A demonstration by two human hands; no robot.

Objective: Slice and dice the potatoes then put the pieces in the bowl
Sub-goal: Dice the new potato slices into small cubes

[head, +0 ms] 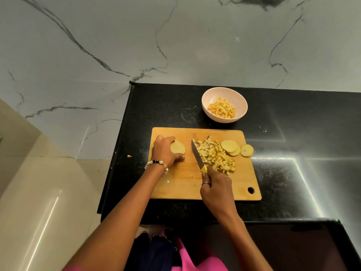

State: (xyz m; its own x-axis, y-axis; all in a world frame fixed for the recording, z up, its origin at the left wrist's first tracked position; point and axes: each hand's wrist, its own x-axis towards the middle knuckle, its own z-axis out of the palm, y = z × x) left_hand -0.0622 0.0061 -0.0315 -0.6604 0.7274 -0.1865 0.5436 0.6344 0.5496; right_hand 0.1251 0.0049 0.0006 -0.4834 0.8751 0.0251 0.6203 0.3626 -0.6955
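Observation:
A wooden cutting board (181, 186) lies on the black counter. My left hand (164, 151) grips a cut potato piece (178, 148) at the board's left end. My right hand (216, 189) holds a yellow-handled knife (197, 155), its blade pointing away from me between the potato piece and a heap of diced potato (214, 155). Three round potato slices (230, 147) lie at the board's right edge, one slice (247, 150) partly off it. Behind the board stands a white bowl (224, 92) holding diced pieces (222, 110).
The black counter (293, 173) ends at a left edge close to the board, with a pale floor below. One small potato scrap (129, 156) lies on the floor left of the counter. A marble wall rises behind the bowl.

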